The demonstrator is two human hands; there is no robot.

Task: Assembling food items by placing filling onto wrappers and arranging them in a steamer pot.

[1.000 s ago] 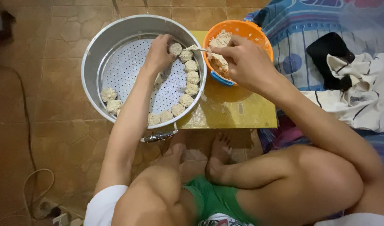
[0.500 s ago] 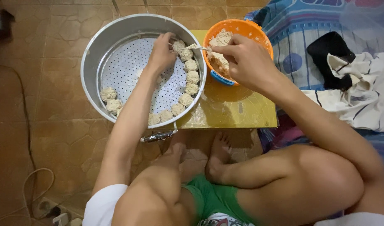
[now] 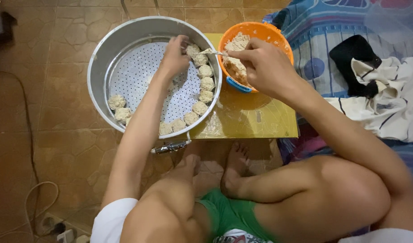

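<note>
While the left hand (image 3: 174,56) reached into the metal steamer pan (image 3: 108,54), fingers curled together near the dumplings (image 3: 205,83) at approx 1 o'clock of the pan, the right hand (image 3: 265,67) was pinched on a spoon (image 3: 208,52) w/ its tip over the pan's rim. Dumplings were pale, lumpy, rounded, lined along the perforated tray from 1 to 8 o'clock. An orange bowl (image 3: 278,38) of beige filling sat at 3 o'clock on a yellow board (image 3: 251,121).
</note>
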